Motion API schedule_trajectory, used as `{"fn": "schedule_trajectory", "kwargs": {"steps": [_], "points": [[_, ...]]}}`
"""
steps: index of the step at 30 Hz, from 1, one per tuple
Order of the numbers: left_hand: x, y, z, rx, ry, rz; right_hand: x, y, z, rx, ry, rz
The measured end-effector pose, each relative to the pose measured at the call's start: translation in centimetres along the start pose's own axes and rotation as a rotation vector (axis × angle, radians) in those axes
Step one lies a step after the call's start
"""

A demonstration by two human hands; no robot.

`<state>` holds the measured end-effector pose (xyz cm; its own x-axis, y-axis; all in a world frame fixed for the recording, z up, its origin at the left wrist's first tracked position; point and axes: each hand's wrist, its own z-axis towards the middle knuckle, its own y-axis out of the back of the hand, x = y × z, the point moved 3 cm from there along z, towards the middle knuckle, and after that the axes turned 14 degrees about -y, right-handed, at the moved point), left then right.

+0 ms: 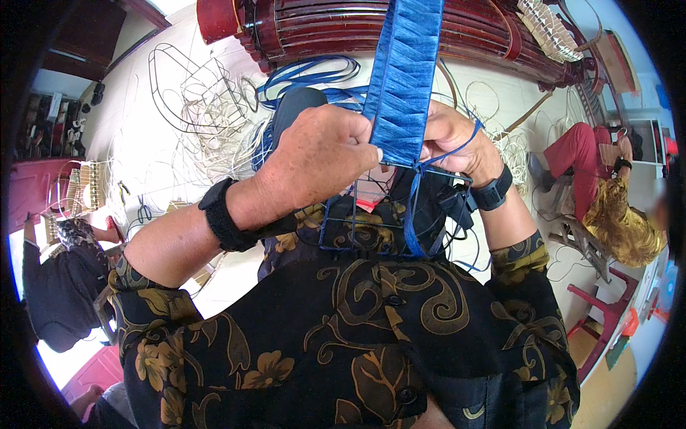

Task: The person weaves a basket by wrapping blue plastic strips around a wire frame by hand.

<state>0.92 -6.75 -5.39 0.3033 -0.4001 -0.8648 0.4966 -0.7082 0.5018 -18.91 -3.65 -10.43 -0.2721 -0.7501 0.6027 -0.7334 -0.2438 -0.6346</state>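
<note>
A blue woven band [400, 75] rises from a wire frame [355, 218] on my lap, its lower part wrapped in tight diagonal strands. My left hand [321, 150] is closed on the band's lower left edge, thumb tip showing near the bottom. My right hand [461, 143] grips the band's right side with bent fingers, partly hidden behind it. A narrow loose blue strand [412, 222] loops past my right hand and hangs down over the frame. A small red item [366, 204] shows through the frame's openings.
A dark red slatted wooden bench [314, 28] stands ahead. Blue strips [300, 68] and pale tangled strands [207, 118] lie on the floor [143, 93]. Co-workers sit at left [53, 293] and right [622, 207]. A red stool [607, 318] stands at lower right.
</note>
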Motion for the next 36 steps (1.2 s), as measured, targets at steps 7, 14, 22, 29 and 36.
{"fn": "schedule_trajectory", "kwargs": {"steps": [7,14,22,29,36], "points": [[1.1,-0.2,-0.7,0.039,-0.101,-0.112,-0.4,-0.2,0.1,0.121,-0.068,0.139],[0.7,-0.3,-0.8,0.043,-0.048,-0.068,-1.1,0.6,0.3,-0.060,-0.043,0.069],[0.2,-0.5,-0.4,-0.033,-0.063,0.038,0.0,-0.2,-1.1,-0.250,0.130,-0.673],[0.3,-0.7,-0.4,-0.011,-0.035,-0.005,0.2,0.0,-1.5,-0.370,0.580,-1.194],[0.3,-0.6,-0.4,0.016,-0.040,-0.080,-0.1,0.8,-0.7,-0.261,0.825,-1.405]]}}
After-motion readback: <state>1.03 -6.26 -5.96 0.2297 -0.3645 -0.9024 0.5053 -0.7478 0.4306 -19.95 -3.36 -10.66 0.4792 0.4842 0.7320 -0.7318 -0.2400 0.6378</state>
